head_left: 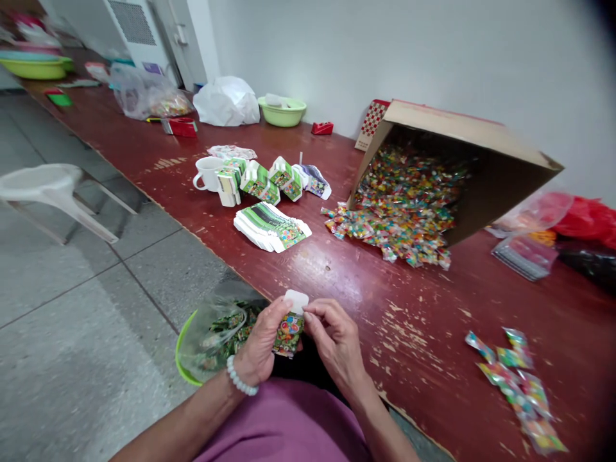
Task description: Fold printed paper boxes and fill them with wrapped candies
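Observation:
My left hand (262,340), with a beaded bracelet at the wrist, is closed around a small printed candy box (289,330) held above my lap. The white top flap of the box stands up. At the box's right upper edge, my right hand (334,337) pinches with thumb and forefinger near the flap; whether it grips the cardboard or something small is hidden. Below my left hand a green basin (185,350) lined with clear plastic holds many small printed packs. A fanned stack of flat box blanks (272,226) lies ahead on the table.
A tipped cardboard box (510,151) spills wrapped candies (409,212) onto the red table (346,282). Several candy packets (520,385) lie at right. Bundled green boxes (260,181) stand beside a white mug (208,173). A white stool (43,183) stands on the floor left.

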Demonstrator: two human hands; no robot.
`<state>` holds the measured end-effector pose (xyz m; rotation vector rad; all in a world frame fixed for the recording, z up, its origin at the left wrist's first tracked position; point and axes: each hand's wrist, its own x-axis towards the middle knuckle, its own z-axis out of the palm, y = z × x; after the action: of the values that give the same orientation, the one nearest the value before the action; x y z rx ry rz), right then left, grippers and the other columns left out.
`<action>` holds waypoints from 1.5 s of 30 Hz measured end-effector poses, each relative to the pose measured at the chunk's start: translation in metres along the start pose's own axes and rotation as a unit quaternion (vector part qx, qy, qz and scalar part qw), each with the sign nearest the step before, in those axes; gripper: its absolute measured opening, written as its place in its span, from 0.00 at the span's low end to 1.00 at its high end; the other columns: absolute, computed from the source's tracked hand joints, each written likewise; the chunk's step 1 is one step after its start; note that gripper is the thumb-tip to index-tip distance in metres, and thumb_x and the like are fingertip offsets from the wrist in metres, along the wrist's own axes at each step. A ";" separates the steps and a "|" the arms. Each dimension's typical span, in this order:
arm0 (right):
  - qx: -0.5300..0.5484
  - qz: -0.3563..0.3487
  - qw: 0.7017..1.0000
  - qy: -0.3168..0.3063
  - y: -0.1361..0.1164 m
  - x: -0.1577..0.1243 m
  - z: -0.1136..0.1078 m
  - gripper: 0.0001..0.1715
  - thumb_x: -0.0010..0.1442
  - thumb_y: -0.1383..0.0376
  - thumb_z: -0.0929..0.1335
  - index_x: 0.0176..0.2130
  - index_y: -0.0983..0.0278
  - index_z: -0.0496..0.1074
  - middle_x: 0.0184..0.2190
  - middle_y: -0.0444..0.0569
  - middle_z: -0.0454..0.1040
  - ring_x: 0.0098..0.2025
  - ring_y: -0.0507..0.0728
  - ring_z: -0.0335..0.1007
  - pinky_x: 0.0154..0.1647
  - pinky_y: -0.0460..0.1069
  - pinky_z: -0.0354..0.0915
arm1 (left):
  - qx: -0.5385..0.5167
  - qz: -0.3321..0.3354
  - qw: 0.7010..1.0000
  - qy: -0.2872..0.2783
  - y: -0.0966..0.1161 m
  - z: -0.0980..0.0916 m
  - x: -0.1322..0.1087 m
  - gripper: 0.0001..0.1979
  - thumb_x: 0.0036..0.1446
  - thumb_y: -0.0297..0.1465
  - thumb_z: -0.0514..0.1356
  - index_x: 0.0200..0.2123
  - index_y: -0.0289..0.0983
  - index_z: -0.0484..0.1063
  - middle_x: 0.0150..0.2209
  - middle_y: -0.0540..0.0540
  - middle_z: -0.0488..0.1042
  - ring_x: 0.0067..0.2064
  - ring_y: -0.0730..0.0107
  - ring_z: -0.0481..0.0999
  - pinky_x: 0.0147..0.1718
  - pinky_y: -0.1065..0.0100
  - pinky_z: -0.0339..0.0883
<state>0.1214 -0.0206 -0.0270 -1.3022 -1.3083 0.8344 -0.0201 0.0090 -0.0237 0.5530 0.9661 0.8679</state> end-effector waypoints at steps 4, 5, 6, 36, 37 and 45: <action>-0.021 -0.041 0.998 -0.053 0.000 0.000 -0.002 0.08 0.63 0.65 0.68 0.36 0.60 0.80 0.36 0.49 0.75 0.38 0.55 0.72 0.40 0.49 0.67 | -0.004 -0.016 1.000 -0.008 -0.005 0.004 -0.002 0.19 0.51 0.44 0.68 0.37 0.35 0.75 0.28 0.50 0.75 0.24 0.73 0.72 0.20 0.71 0.70; -0.006 -0.024 0.999 -0.048 0.002 0.000 -0.001 0.07 0.63 0.65 0.69 0.36 0.60 0.79 0.36 0.49 0.75 0.38 0.55 0.72 0.39 0.49 0.67 | -0.012 -0.027 1.000 -0.010 -0.005 0.005 -0.002 0.19 0.52 0.45 0.68 0.36 0.34 0.75 0.27 0.50 0.75 0.23 0.73 0.73 0.20 0.71 0.70; 0.017 -0.002 0.999 -0.032 0.004 0.000 0.001 0.06 0.62 0.64 0.69 0.37 0.60 0.79 0.35 0.48 0.75 0.37 0.55 0.72 0.39 0.49 0.67 | -0.022 -0.041 0.999 -0.009 -0.006 0.005 -0.001 0.19 0.52 0.45 0.67 0.36 0.34 0.75 0.26 0.50 0.74 0.22 0.73 0.72 0.20 0.71 0.70; 0.071 0.079 0.993 -0.059 -0.001 0.007 -0.017 0.10 0.59 0.58 0.72 0.38 0.61 0.77 0.38 0.50 0.79 0.39 0.57 0.74 0.40 0.51 0.71 | 0.045 -0.019 0.996 -0.076 0.007 0.015 0.003 0.20 0.57 0.45 0.64 0.44 0.34 0.79 0.32 0.45 0.79 0.28 0.70 0.76 0.23 0.74 0.69; 0.088 0.096 0.990 -0.063 0.000 0.008 -0.016 0.11 0.58 0.58 0.72 0.38 0.62 0.78 0.39 0.50 0.79 0.39 0.57 0.75 0.40 0.51 0.71 | 0.042 -0.031 0.995 -0.085 0.005 0.014 0.003 0.23 0.58 0.47 0.62 0.43 0.34 0.80 0.30 0.45 0.78 0.27 0.71 0.75 0.23 0.74 0.68; 0.043 0.040 0.995 -0.083 0.001 0.003 -0.015 0.10 0.63 0.58 0.68 0.38 0.60 0.77 0.40 0.51 0.78 0.41 0.58 0.75 0.42 0.54 0.70 | -0.030 -0.111 0.990 -0.081 0.006 0.004 0.006 0.19 0.57 0.44 0.63 0.43 0.35 0.78 0.28 0.48 0.77 0.21 0.72 0.73 0.18 0.72 0.67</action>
<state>0.1364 -0.0205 -0.0241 -1.2458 -1.3415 1.0633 -0.0169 0.0166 -0.0199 0.4471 0.8322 0.6398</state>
